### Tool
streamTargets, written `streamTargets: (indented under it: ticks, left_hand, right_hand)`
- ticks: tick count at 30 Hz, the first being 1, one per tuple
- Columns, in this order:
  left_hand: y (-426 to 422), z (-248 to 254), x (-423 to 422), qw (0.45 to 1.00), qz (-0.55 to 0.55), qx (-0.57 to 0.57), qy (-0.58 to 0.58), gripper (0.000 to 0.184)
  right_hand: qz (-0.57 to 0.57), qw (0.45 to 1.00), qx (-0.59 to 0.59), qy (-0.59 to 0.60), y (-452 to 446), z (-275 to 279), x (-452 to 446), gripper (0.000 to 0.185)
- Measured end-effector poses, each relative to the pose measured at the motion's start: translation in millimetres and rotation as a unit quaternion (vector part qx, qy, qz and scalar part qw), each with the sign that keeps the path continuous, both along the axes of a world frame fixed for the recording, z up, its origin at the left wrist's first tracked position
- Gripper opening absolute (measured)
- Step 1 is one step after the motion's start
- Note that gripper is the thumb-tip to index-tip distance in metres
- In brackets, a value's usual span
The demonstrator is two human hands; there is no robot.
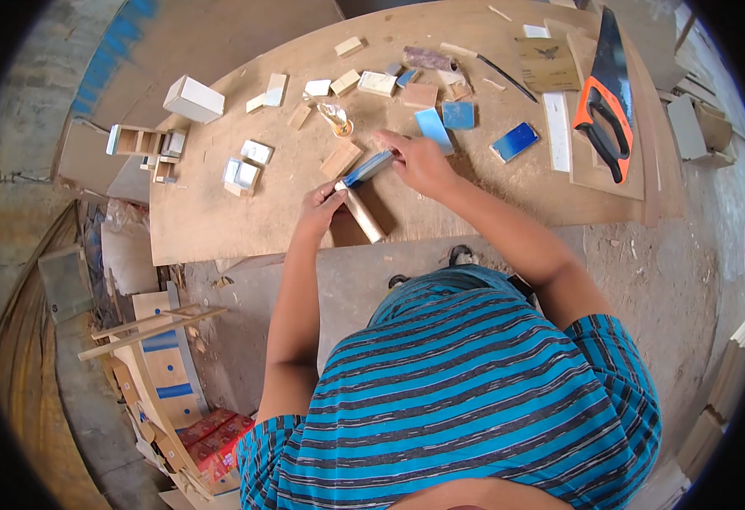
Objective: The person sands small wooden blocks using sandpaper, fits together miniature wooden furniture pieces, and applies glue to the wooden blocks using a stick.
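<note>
My left hand [325,206] is near the front edge of the wooden table [219,234]. Its fingers are closed on a small wooden piece [361,212] with a pale long face, which slants down to the right. My right hand [423,163] grips the upper end of a narrow blue and silvery strip [368,170]. The strip's lower end meets the wooden piece beside my left fingers; whether they are joined I cannot tell. Just beyond lies a plain wood block [341,159], with a small clear and gold object [336,119] behind it.
Several small wood offcuts lie across the table. A blue-topped block [515,142] and a blue square [458,115] are right of centre. An orange-handled saw [606,119] rests at the right on boards. A white block [194,99] and a small wooden assembly [138,141] are left.
</note>
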State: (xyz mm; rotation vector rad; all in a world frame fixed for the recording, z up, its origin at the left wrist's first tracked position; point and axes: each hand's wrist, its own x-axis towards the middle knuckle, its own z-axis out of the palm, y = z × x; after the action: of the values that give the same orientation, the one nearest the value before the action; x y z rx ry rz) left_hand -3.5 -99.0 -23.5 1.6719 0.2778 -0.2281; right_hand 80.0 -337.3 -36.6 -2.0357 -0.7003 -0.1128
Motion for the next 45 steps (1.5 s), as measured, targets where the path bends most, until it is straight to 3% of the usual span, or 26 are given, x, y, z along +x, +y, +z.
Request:
streamTargets:
  ticks: [8, 13, 19, 23, 27, 33, 38, 41, 43, 45]
  left_hand:
    - [-5.1, 4.3, -4.2, 1.0, 0.016, -0.016, 0.016, 0.033]
    - [-6.4, 9.8, -4.1, 1.0, 0.012, -0.015, 0.024, 0.034]
    - [-7.7, 13.7, -3.2, 0.998, 0.02, -0.01, 0.057, 0.035]
    - [-4.4, 5.9, -6.6, 0.999, 0.021, -0.025, 0.03, 0.034]
    - [-7.2, 11.2, -5.3, 0.999, 0.013, -0.036, 0.017, 0.034]
    - [-6.4, 12.1, -4.9, 0.998, 0.018, -0.053, 0.033, 0.035]
    - [-7.2, -3.1, -9.4, 0.997, 0.066, 0.002, 0.038, 0.034]
    - [-42.5, 37.3, -15.1, 0.938, 0.016, 0.344, -0.041, 0.038]
    - [-40.8, 16.9, -16.5, 0.94, 0.037, 0.324, -0.098, 0.042]
    - [-38.9, 15.5, -19.1, 0.959, 0.052, 0.262, -0.098, 0.041]
  right_hand:
    - [-0.024, 0.999, 0.04, 0.017, -0.8, 1.3, -7.3, 0.045]
    - [-0.02, 0.999, -0.025, 0.014, -4.3, 9.5, -9.8, 0.041]
    - [-0.062, 0.99, 0.035, -0.118, -45.1, 36.4, -0.2, 0.039]
    - [-0.178, 0.983, 0.024, 0.041, -110.2, 53.2, 14.9, 0.018]
    - [-0.243, 0.967, -0.054, 0.052, -156.1, 51.9, 18.1, 0.011]
    - [-0.203, 0.978, -0.002, 0.036, -147.6, 37.5, -1.0, 0.015]
    - [-0.052, 0.995, -0.029, -0.074, -87.1, 47.5, -9.5, 0.026]
    - [-0.002, 0.987, -0.064, -0.144, -35.3, 55.2, -14.0, 0.033]
    - [0.031, 0.969, -0.077, -0.233, -7.7, 42.6, -6.4, 0.033]
    - [0.1, 0.973, -0.164, -0.125, 3.8, 32.1, 6.8, 0.033]
